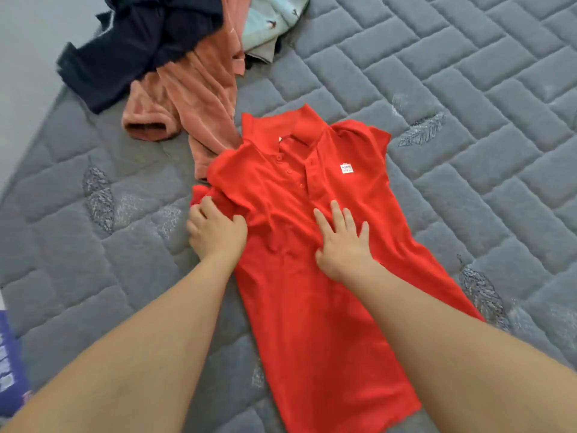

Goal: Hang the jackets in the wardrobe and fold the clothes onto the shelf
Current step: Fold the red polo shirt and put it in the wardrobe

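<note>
A red polo shirt (312,276) lies front up on the grey quilted mattress (468,89), collar toward the far side, with a small white label on its chest. My left hand (215,232) is at the shirt's left sleeve, fingers curled around the bunched red fabric there. Flat on the shirt's chest rests my right hand (342,242), its fingers spread and pressing down.
A pile of clothes lies at the far left of the mattress: a dark navy garment (137,42), a salmon-pink fleece piece (193,98) touching the red shirt's shoulder, and a pale mint printed garment (274,20). A blue and white object (9,360) shows at the left edge.
</note>
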